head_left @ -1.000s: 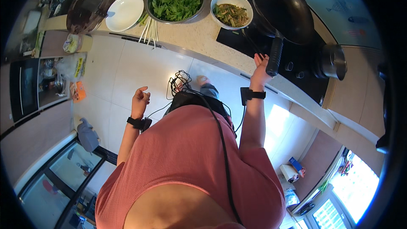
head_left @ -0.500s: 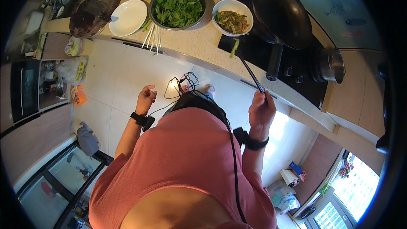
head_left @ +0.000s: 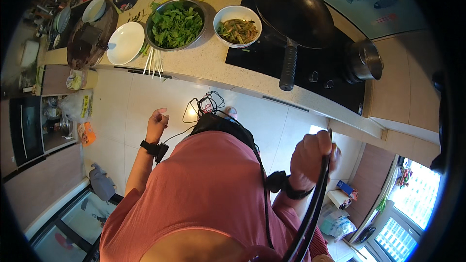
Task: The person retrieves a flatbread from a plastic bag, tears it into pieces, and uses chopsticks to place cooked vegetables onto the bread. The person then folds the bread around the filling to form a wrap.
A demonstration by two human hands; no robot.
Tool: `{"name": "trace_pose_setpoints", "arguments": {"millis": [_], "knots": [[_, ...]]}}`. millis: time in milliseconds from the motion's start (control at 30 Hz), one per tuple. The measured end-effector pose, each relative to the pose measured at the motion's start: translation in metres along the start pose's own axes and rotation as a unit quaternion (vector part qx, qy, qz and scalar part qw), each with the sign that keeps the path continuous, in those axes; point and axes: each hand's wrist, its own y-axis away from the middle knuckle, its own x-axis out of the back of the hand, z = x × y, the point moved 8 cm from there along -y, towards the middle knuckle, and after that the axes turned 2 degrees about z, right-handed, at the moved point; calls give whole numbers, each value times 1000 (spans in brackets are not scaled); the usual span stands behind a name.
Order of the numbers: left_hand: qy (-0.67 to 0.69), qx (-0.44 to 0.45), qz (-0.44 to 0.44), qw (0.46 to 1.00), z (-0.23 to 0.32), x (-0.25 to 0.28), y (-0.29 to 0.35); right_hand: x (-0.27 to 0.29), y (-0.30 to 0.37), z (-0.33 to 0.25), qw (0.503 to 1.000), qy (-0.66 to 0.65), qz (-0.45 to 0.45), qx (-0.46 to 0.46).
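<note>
Grips a pair of dark chopsticks in the right hand, with the fingers and thumb pinched together around the upper part. Holds them high and close to the camera, slanting past the right shoulder to the lower edge of the view (cut off there, so cannot tell anything of the tips). Wears a black band on that wrist and a similar one on the left. Keeps the left hand low over the pale floor, with the fingers loosely curled and slightly spread, well apart from the counter.

Has a black cooktop ahead on the right, with a dark wok on it, handle toward the body, and a metal pot near the far right end. Shows just left of the wok a white bowl of greenish cooked strips (overlapping the cooktop's edge from this angle). Continues leftward with a metal basin full of leafy greens, then pale stalks jutting over the counter's front edge, a white plate, and a round dark chopping board with a cleaver on top.
</note>
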Motion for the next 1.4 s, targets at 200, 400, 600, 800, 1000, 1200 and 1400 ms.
{"name": "trace_pose_setpoints", "arguments": {"millis": [200, 400, 600, 800, 1000, 1200, 1400], "knots": [[-4, 12, -3, 1000, -2, 1, 5, 148, 54, -51, 871, 286, 381, 122], [3, 14, 25, 1000, -3, 4, 11, 232, 41, -42, 747, 467, 437, 182], [25, 17, 47, 998, -6, 9, 32, 260, -27, -34, 737, 555, 348, 167], [42, 36, 93, 994, -21, 19, 51, 278, -62, -34, 754, 580, 290, 104], [71, 50, 116, 990, -27, 20, 64, 292, -79, -36, 792, 532, 277, 114], [64, 48, 115, 990, -25, 19, 68, 301, -75, -42, 783, 548, 272, 113], [59, 49, 100, 992, -22, 15, 62, 292, -26, -46, 794, 451, 377, 155]]}}
